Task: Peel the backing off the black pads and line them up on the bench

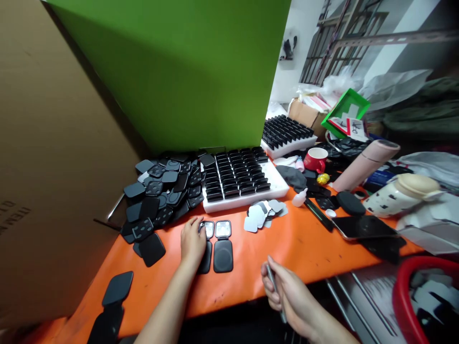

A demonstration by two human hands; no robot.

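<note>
My left hand [192, 240] rests on the orange table and its fingertips touch the upper part of an opened black folding piece [205, 258]. Right beside it lies a second opened piece [223, 255], with a shiny square on top and a dark square pad below. My right hand [285, 291], over the table's front edge, is closed around a thin grey metal tool [275, 286]. Farther back is a small pile of whitish rounded squares [261, 215]. A heap of black square pieces [161, 191] lies to the left.
Behind the hands, a white foam tray [215, 204] holds rows of black pieces. To the right are a small dropper bottle [299, 198], a red mug [315, 160], a pink flask [364, 165], a phone [362, 227] and a red bin [403, 296]. Cardboard [53, 167] stands left.
</note>
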